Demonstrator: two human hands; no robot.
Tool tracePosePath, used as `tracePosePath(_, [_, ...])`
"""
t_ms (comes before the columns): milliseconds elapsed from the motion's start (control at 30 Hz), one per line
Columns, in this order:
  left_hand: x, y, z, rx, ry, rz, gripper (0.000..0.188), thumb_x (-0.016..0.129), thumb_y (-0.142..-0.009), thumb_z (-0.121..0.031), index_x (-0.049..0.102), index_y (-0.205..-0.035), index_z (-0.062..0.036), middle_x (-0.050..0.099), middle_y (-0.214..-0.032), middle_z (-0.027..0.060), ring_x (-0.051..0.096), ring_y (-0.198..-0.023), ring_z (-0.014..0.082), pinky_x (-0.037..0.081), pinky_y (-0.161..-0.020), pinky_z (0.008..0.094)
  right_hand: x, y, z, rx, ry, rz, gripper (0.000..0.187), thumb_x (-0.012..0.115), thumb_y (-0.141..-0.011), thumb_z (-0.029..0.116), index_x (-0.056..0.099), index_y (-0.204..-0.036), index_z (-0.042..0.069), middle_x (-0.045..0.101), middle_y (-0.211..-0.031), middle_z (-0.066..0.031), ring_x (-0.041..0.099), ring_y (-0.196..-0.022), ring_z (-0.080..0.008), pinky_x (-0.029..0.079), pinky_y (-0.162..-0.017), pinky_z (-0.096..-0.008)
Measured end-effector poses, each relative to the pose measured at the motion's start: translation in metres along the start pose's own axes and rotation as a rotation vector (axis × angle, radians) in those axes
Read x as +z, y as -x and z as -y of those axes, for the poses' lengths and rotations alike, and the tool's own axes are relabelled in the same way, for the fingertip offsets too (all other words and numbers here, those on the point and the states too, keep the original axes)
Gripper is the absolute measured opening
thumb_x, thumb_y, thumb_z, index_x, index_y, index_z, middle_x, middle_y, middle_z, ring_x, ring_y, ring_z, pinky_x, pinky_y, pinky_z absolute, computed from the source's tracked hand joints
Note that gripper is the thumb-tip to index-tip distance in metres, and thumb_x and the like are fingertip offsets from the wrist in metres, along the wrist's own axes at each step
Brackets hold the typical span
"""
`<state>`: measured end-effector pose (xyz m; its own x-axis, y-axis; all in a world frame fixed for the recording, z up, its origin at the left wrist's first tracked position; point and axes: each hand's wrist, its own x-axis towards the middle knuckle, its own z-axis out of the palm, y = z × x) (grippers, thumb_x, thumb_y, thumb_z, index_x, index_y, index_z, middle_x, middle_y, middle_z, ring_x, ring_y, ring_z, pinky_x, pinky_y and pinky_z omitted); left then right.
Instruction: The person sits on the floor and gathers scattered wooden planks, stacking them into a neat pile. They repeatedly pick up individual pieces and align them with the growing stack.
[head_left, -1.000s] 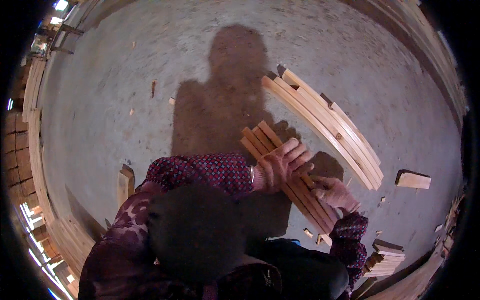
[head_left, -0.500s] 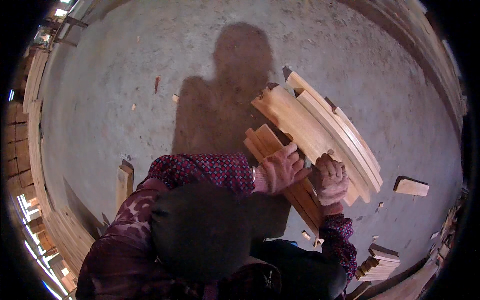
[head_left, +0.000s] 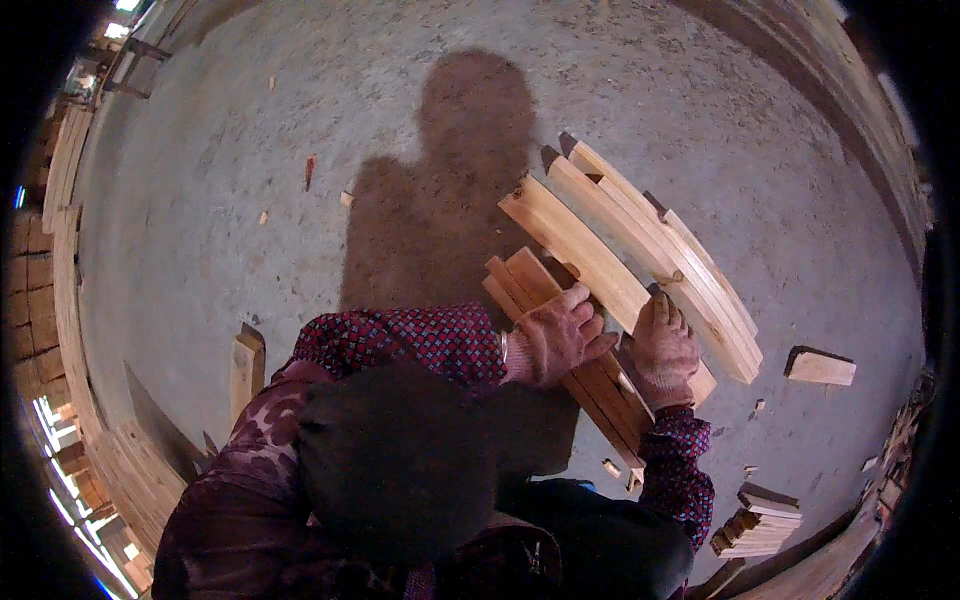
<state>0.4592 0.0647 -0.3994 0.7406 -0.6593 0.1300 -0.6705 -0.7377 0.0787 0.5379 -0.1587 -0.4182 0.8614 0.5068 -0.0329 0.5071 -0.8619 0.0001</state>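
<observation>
Mid-stacking, I'd guess; left hand [head_left: 556, 338] presses the darker wooden slat bundle [head_left: 570, 360]; right hand [head_left: 662, 350] grips a pale long plank [head_left: 590, 262]; next needs squaring ends.

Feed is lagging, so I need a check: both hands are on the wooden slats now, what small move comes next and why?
Probably lower the pale slat onto the pale stack. The right hand grips its near end, its far end juts out unaligned, and the left hand rests on the darker bundle.

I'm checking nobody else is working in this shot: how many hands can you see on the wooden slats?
2: the left hand rests on the darker slat bundle, and the right hand presses on the pale slats beside it. No other hands are visible.
</observation>
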Motion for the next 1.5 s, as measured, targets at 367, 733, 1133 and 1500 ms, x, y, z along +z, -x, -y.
tracePosePath(367, [0.016, -0.008, -0.005, 0.004, -0.041, -0.048, 0.022, 0.048, -0.102, -0.023, 0.060, -0.117, -0.0129, 0.062, -0.109, 0.0045, 0.056, -0.110, 0.0234, 0.040, -0.109, 0.0495, 0.020, 0.011, -0.007, 0.088, -0.076, -0.100, 0.056, 0.066, -0.086, 0.033, 0.055, -0.132, 0.003, 0.064, -0.123, -0.0153, 0.060, -0.115, -0.0332, 0.043, -0.103, -0.0444])
tracePosePath(733, [-0.008, -0.002, 0.002, -0.012, 0.345, 0.129, 0.115, 0.084, -0.064, -0.061, 0.037, -0.150, -0.0017, 0.041, -0.151, 0.0220, 0.038, -0.141, 0.0427, 0.023, -0.121, 0.0581, -0.086, 0.018, 0.025, 0.295, -1.149, -0.400, 0.086, 0.086, -0.075, 0.009, 0.042, -0.149, 0.001, 0.054, -0.144, -0.0228, 0.052, -0.135, -0.0350, 0.042, -0.114, -0.0424])
tracePosePath(1133, [-0.049, -0.076, 0.047, 0.088, 0.071, 0.166, 0.034, 0.062, -0.089, -0.033, 0.067, -0.118, -0.0161, 0.067, -0.121, 0.0024, 0.063, -0.113, 0.0212, 0.046, -0.100, 0.0398, -0.065, 0.085, 0.039, 0.591, -1.763, 0.173, 0.049, 0.068, -0.093, 0.019, 0.057, -0.136, -0.001, 0.068, -0.117, -0.0094, 0.064, -0.105, -0.0206, 0.052, -0.094, -0.0341])
tracePosePath(1500, [0.008, -0.031, 0.054, -0.077, 0.183, 0.217, 0.047, 0.050, -0.098, -0.054, 0.068, -0.115, -0.0147, 0.071, -0.102, 0.0065, 0.067, -0.101, 0.0242, 0.044, -0.097, 0.0410, -0.055, -0.014, -0.001, 0.154, -0.081, -0.308, 0.068, 0.077, -0.082, 0.019, 0.050, -0.144, 0.006, 0.052, -0.146, -0.0138, 0.049, -0.135, -0.0342, 0.037, -0.115, -0.0472])
